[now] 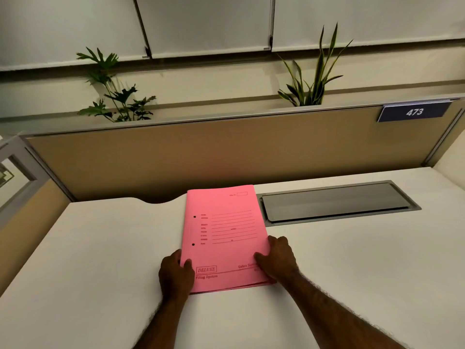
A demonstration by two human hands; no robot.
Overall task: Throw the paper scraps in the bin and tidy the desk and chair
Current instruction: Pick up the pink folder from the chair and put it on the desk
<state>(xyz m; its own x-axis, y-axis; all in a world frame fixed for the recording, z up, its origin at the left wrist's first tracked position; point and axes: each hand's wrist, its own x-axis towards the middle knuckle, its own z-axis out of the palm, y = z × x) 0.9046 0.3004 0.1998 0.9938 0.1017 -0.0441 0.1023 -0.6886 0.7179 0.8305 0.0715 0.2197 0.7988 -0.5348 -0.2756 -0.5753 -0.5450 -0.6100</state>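
A pink file folder printed "DELUXE Filing System" lies flat on the white desk, near its middle. My left hand grips the folder's near left corner, thumb on top. My right hand holds the near right edge, fingers curled over the cover. No paper scraps, bin or chair show in this view.
A grey metal cable-tray lid is set into the desk right of the folder. A tan partition with a "473" sign closes the back. Two plants stand behind it.
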